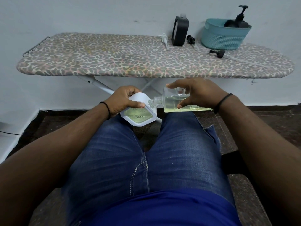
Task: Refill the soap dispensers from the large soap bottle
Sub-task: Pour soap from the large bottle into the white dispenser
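Leopard-print fabric covers the ironing board [114, 59], which stands against a pale wall and carries everything not in the person's grip. Near its far right corner sits a teal basket [223, 38] with a black pump bottle [239, 18] inside. Left of the basket, at the far edge, a dark dispenser [180, 31] stands upright and uncapped, with a white pump head [164, 40] lying just beside it on the left and two black pump heads [217, 52] lying on the right. Below the board's near edge, over the blue jeans [146, 157], the left hand [123, 99] grips a white dispenser [138, 111] tilted on its side. The right hand [198, 93] pinches a clear soap bottle [175, 101] of yellowish liquid, held level, its threaded neck meeting the white dispenser's opening
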